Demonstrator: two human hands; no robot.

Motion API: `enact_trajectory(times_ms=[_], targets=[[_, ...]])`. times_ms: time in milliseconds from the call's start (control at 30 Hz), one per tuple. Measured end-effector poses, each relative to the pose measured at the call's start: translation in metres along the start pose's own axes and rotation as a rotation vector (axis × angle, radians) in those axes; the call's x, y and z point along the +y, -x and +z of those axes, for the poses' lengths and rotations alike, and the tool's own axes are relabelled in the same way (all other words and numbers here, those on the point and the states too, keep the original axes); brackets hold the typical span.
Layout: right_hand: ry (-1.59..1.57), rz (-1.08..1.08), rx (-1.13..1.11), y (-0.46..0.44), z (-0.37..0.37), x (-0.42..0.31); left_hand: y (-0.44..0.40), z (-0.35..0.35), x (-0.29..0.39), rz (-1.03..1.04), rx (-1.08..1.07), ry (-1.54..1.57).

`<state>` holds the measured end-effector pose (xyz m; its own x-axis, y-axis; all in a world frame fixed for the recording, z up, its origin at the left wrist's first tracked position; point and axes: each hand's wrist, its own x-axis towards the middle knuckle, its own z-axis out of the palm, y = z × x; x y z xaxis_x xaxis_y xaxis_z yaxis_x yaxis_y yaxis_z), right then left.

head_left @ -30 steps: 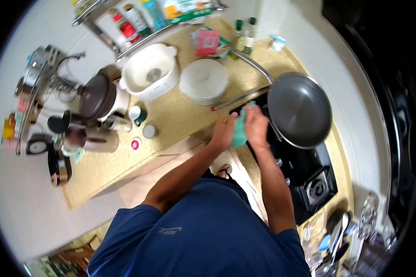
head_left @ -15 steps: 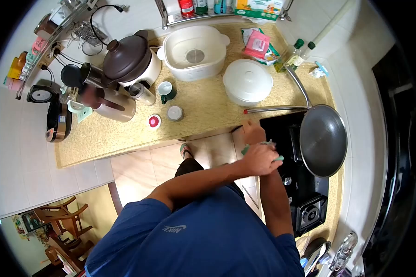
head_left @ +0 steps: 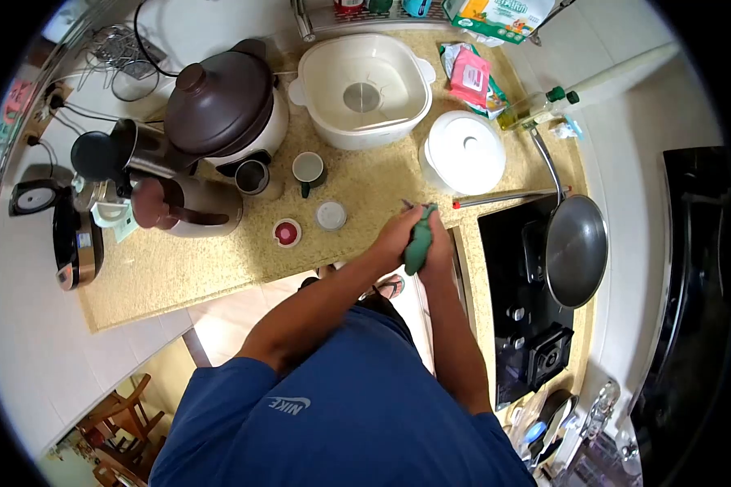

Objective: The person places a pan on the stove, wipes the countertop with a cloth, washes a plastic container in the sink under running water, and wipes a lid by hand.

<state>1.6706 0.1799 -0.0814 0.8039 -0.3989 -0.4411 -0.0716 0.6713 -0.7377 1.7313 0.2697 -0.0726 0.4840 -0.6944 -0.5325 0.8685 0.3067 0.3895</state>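
In the head view, a bunched green cloth [head_left: 418,245] is gripped between both of my hands above the counter's front edge. My left hand [head_left: 391,238] is closed on it from the left side. Closed round its other side is my right hand [head_left: 439,246]. A small dark tip shows above my left fingers; what it is I cannot make out. Nearest to the hands on the counter are a round white lid [head_left: 330,216] and a red-and-white lid [head_left: 286,233].
A wok [head_left: 577,253] rests over the black gas stove [head_left: 508,349] at right. Behind my hands stand a white lidded container [head_left: 464,152] and a cream basin [head_left: 365,134]. Leftward are a mug [head_left: 309,172], a glass jar [head_left: 256,178], a beige jug [head_left: 207,207] and a brown-lidded cooker [head_left: 219,101].
Both hands have moved left, from beside the stove to the counter's front edge, with the green cloth still in them. They were crossed before and now lie side by side. The view has shifted.
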Motion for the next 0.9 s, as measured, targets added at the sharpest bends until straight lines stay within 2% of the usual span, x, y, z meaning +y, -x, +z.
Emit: enact_trajectory(times_ms=[67, 133, 167, 200, 267, 333, 367, 400, 433, 467, 533, 567, 600, 667, 700, 733, 800, 833, 900], targets=[[-0.211, 0.311, -0.399, -0.013, -0.020, -0.019, 0.003, -0.020, 0.011, -0.071, -0.083, 0.038], [-0.170, 0.078, -0.059, 0.005, 0.022, -0.020, 0.022, -0.023, 0.043, -0.153, -0.426, 0.330], [0.005, -0.059, 0.022, 0.006, 0.032, -0.003, 0.015, -0.038, 0.046, -0.099, -0.591, 0.275], [0.184, -0.195, 0.105, 0.005, 0.035, 0.012, 0.018, -0.034, 0.044, -0.117, -0.598, 0.279], [0.275, -0.174, 0.140, -0.008, 0.018, 0.022, 0.033, -0.012, 0.040, -0.047, -0.372, 0.109], [0.445, -0.130, 0.149, -0.034, 0.011, 0.015, 0.040, -0.004, 0.050, -0.064, -0.336, 0.082], [0.065, 0.087, 0.066, -0.039, 0.007, 0.001, 0.042, -0.009, 0.053, -0.093, -0.437, 0.188], [0.062, 0.084, 0.072, -0.042, 0.004, -0.013, 0.043, -0.016, 0.057, -0.124, -0.536, 0.296], [-0.101, 0.059, 0.025, -0.044, 0.003, -0.027, 0.045, -0.021, 0.061, -0.129, -0.564, 0.381], [-0.262, 0.035, -0.027, -0.045, 0.004, -0.036, 0.044, -0.025, 0.065, -0.126, -0.563, 0.380], [-0.346, 0.020, 0.044, -0.027, 0.034, -0.067, 0.042, -0.024, 0.082, -0.036, -0.525, 0.439], [-0.377, 0.044, -0.140, -0.022, 0.019, -0.070, 0.041, -0.022, 0.093, 0.015, -0.507, 0.390], [-0.540, -0.002, -0.202, -0.022, 0.021, -0.073, 0.041, -0.018, 0.100, 0.035, -0.510, 0.383], [-0.309, -0.167, 0.018, -0.003, 0.071, -0.095, 0.041, -0.010, 0.114, 0.064, -0.570, 0.400], [-0.296, -0.208, 0.015, 0.001, 0.078, -0.103, 0.041, -0.005, 0.119, 0.057, -0.575, 0.412], [-0.324, -0.256, -0.014, 0.004, 0.082, -0.111, 0.040, 0.000, 0.123, 0.058, -0.581, 0.396], [-0.534, -0.242, -0.386, 0.002, 0.080, -0.120, 0.036, 0.007, 0.123, 0.088, -0.537, 0.218], [-0.432, -0.210, -0.352, 0.005, 0.084, -0.119, 0.030, 0.010, 0.117, 0.083, -0.544, 0.206], [-0.184, -0.202, -0.340, 0.001, 0.092, -0.103, 0.014, 0.018, 0.097, -0.159, -0.319, 0.299]])
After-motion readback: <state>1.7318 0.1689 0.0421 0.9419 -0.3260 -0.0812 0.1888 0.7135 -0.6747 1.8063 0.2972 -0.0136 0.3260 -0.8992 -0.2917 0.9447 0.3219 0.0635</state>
